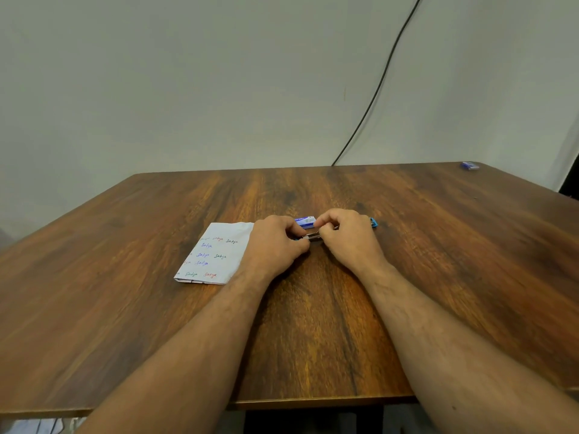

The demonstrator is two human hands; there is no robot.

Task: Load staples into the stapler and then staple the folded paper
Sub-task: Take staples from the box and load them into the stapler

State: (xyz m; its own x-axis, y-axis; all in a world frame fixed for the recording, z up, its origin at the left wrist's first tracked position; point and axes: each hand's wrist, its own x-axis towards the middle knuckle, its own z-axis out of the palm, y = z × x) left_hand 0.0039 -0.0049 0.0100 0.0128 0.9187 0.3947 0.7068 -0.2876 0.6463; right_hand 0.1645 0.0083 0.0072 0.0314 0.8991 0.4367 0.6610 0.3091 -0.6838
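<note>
At the middle of the wooden table (313,324) my left hand (275,242) and my right hand (347,236) meet around a small metal stapler (312,236). Both hands have curled fingers on it; only its metal part shows between them, and a blue end (373,222) sticks out behind my right hand. A blue and white staple box (305,221) lies just behind my fingers. The folded paper (216,253), white with coloured handwriting, lies flat on the table left of my left hand, which covers its right edge. No staples can be made out.
A second small blue box (469,165) lies at the far right corner of the table. A black cable (380,83) runs down the wall behind the table. The table's near edge is just below my forearms.
</note>
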